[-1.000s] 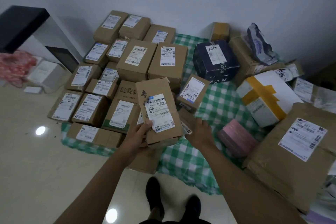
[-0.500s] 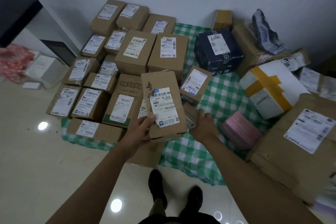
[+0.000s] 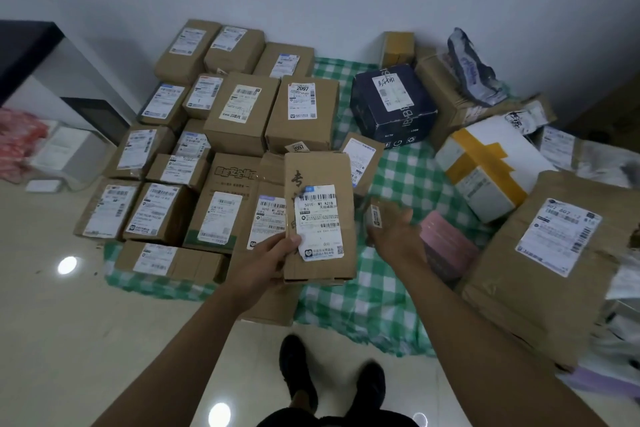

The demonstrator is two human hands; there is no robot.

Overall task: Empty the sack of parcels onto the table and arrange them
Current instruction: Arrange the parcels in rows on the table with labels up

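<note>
**Left hand holds 1 labelled carton over the cloth; right hand open beside it**

From my remote seat, head view only. The left hand (image 3: pixel 268 262) is closed around the lower left edge of a tall brown cardboard carton with a white barcode label (image 3: pixel 320 215), thumb pressed on the label's bottom corner. The carton is held up, tilted slightly, above the near edge of the green-and-white checked cloth (image 3: pixel 374 291) spread on the pale glossy floor (image 3: pixel 52 340).

The right hand (image 3: pixel 394 236) is spread, fingers loose, gripping nothing. It hovers just right of the carton, above a small brown box with a side label (image 3: pixel 375 215); I cannot tell if it touches that box.

Rows of brown labelled cartons (image 3: pixel 239 111) fill the cloth's left half, packed edge to edge. Toward the far right corner sits a dark navy box (image 3: pixel 393 104). On the right edge: a white box crossed with yellow tape (image 3: pixel 485 166), a pink flat parcel (image 3: pixel 446 246), and a large brown paper-wrapped parcel (image 3: pixel 540 260). 2 dark shoes (image 3: pixel 298 371) stand at the cloth's near edge.
</note>
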